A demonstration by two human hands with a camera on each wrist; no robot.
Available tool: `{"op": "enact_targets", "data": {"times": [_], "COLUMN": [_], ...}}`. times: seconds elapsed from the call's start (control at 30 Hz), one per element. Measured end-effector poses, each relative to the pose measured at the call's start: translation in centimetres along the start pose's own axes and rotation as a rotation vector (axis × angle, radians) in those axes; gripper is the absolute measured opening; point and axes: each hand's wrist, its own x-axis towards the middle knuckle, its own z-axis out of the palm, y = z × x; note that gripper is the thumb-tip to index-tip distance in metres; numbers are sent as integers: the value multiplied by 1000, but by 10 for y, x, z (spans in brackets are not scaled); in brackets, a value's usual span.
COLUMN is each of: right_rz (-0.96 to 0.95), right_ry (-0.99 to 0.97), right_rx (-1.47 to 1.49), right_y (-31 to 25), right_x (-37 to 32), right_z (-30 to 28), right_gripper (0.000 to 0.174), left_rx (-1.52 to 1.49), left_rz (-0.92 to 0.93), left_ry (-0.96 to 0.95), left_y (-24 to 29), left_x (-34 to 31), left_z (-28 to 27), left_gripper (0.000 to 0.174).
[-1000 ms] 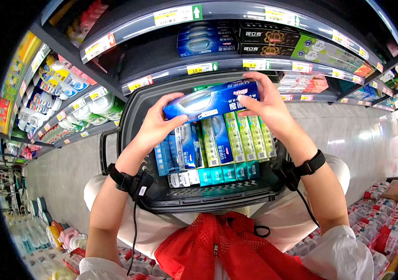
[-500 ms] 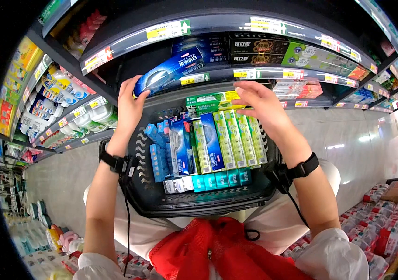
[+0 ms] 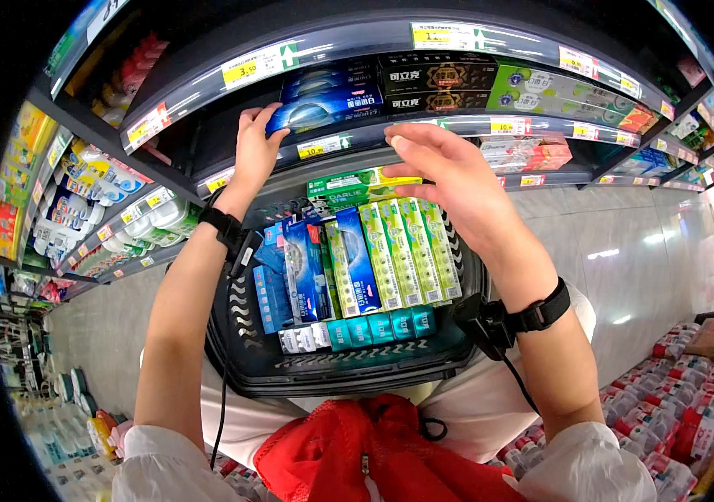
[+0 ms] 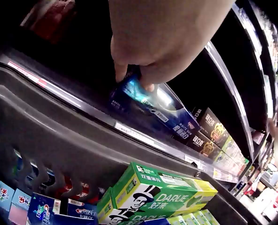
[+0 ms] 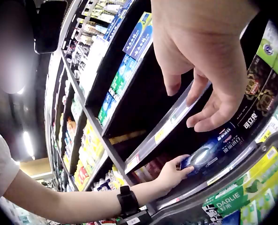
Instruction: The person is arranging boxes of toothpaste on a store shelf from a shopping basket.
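My left hand (image 3: 257, 147) grips the left end of a blue toothpaste box (image 3: 329, 111), thumb on the front. The box lies at the front of the shelf, with more blue boxes (image 3: 323, 77) behind it. In the left wrist view, the fingertips hold the near end of that box (image 4: 150, 105). My right hand (image 3: 455, 173) is held over the back right of a black basket (image 3: 357, 366), its fingers spread and loosely bent around nothing. Below its fingers lies a green and yellow Darlie toothpaste box (image 3: 357, 184). Green, blue and teal boxes stand in the basket.
Black toothpaste boxes (image 3: 436, 79) and green ones (image 3: 566, 96) line the shelf to the right. A price rail (image 3: 407, 138) runs along the shelf's front edge. Bottles (image 3: 89, 171) fill shelves on the left; wrapped bottle packs (image 3: 675, 410) stand at lower right.
The blue box has gone from above the basket onto the shelf, carried by my left hand. My right hand has let go of it and stays over the basket.
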Motion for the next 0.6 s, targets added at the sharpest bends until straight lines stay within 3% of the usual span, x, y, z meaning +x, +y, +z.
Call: {"op": "enact_targets", "data": {"times": [0.47, 0.53, 0.6], "right_rz": [25, 39, 41], "right_ry": [-14, -10, -16], "right_rx": [-7, -18, -24], "right_y": [3, 2, 3], "right_x": [2, 1, 3], "right_z": [-3, -1, -1], "right_gripper": [36, 36, 36], "left_rx": [56, 29, -26], "left_rz": [-39, -215, -272], "left_ry": [29, 51, 33], "left_y": [-22, -18, -13], "left_x": [-4, -6, -6], "left_z": [40, 41, 39], "left_gripper": [50, 56, 58]}}
